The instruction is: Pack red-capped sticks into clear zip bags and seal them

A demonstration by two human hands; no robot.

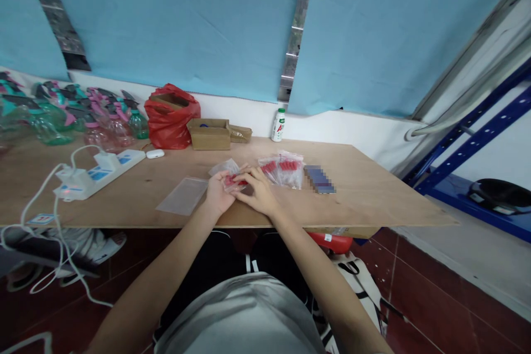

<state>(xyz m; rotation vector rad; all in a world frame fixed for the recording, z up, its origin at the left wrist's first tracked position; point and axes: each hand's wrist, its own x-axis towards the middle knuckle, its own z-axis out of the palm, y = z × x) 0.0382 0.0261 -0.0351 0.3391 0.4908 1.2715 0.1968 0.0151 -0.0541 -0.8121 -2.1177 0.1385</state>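
Observation:
My left hand (pixel 218 192) is turned palm up near the table's front edge, its fingers curled round a small clear plastic bag (pixel 232 181) with red pieces inside. Over the same bag, my right hand (pixel 258 191) has its bent fingers and thumb pressed onto it. The exact kind of the red pieces cannot be made out. Just beyond my left hand lies another crumpled clear bag (pixel 224 167). A flat clear plastic bag (pixel 182 196) rests to the left. Right of my hands sits a pile of filled zip bags (pixel 286 170) showing rows of red pieces.
A blurred-out phone-like object (pixel 319 179) lies right of the pile. Behind stand a white bottle (pixel 278 125), a cardboard box (pixel 210 134) and a red plastic bag (pixel 172 119). At left are a power strip (pixel 103 174) with cables, an earbud case (pixel 155 154) and several spray bottles (pixel 50 124).

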